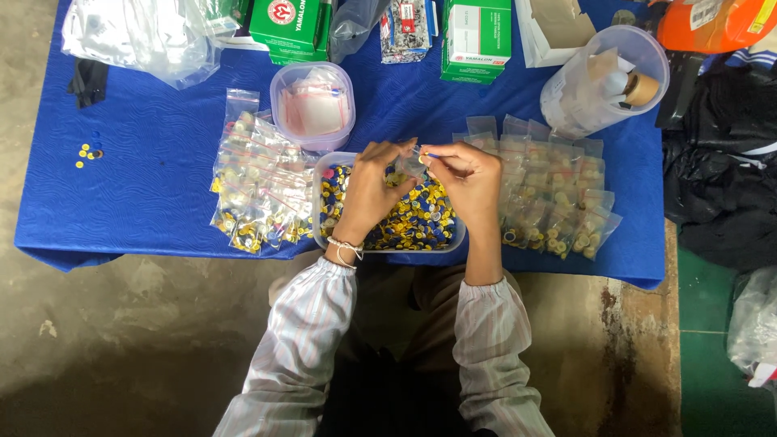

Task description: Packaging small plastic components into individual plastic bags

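A: Both hands busy?
B: Yes, left hand (368, 188) and right hand (469, 180) pinch one small clear bag (413, 164) between them, right over the button tray (340, 166), so spills land inside

Blue tablecloth (154, 178), yellow and blue buttons (413, 218), green boxes (476, 32)

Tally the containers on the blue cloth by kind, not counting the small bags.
Clear rectangular tub of buttons: 1
Round tub of empty bags: 1
Tipped clear jar: 1
Green boxes: 2
White open box: 1
Total: 6
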